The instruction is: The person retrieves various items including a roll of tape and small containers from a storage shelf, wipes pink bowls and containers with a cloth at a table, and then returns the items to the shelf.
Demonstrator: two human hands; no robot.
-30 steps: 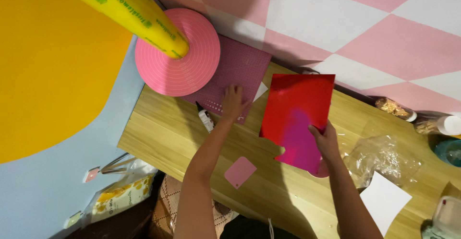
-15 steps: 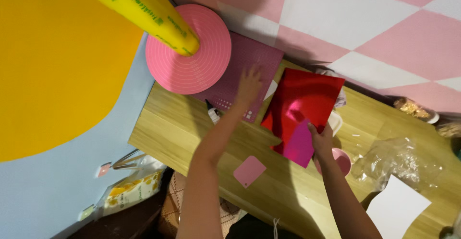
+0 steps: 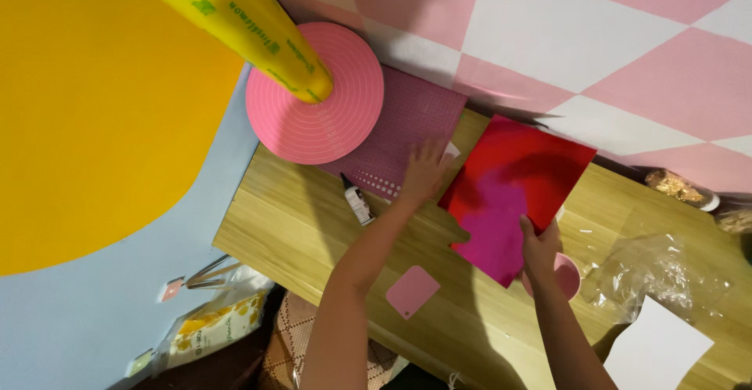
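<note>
My right hand [image 3: 539,247] pinches the near edge of a red and magenta sheet [image 3: 513,190] and holds it tilted above the wooden table [image 3: 305,233]. My left hand [image 3: 424,175] lies flat, fingers spread, on the near edge of a dark pink cutting mat [image 3: 399,135] beside the sheet. A small glue bottle [image 3: 358,201] lies just left of that hand. A small pink rounded card [image 3: 413,291] rests on the table near my left forearm.
A pink round turntable [image 3: 329,112] holds a yellow roll [image 3: 235,18] at the table's far left. A pink cup [image 3: 565,275] sits under the sheet. Crumpled clear plastic [image 3: 654,280] and a white sheet [image 3: 656,351] lie right. A pink and white checkered wall stands behind.
The red sheet, which was folded or bent smaller half a second ago, is now spread wide and raised. My left hand slid slightly right along the mat's edge.
</note>
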